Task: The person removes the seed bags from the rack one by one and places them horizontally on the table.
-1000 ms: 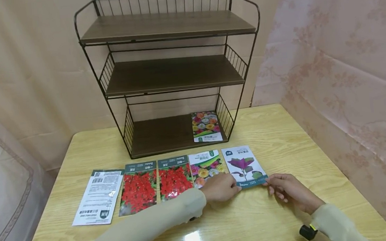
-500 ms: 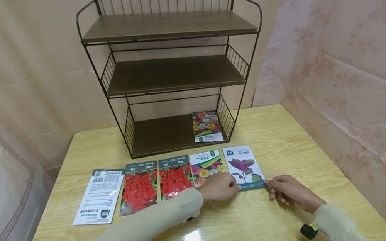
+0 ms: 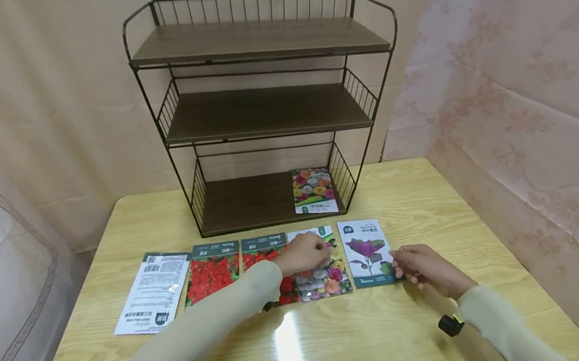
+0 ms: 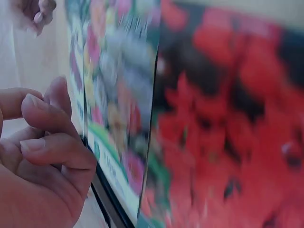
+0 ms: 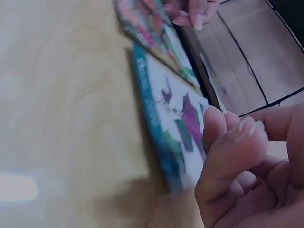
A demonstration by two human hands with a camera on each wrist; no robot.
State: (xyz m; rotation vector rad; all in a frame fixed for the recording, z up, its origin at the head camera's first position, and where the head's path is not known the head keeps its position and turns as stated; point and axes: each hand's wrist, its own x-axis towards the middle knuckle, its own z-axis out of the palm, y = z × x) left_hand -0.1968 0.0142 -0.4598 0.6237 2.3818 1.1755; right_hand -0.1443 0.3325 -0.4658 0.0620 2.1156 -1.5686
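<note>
We judge that we are picking up seed packets: our left hand (image 3: 304, 252) rests curled on the mixed-flower packet (image 3: 324, 273) mid-row, our right hand (image 3: 418, 264) pinches the purple-plant packet (image 3: 367, 251), which next needs lifting.

Two red-flowered packets (image 3: 213, 271) with dark green headers lie beside a multicoloured-blossom packet (image 3: 324, 270), a white packet with a purple plant (image 3: 367, 251) and a white printed packet (image 3: 151, 292) on the pale yellow wood-grain tabletop (image 3: 336, 339).
</note>
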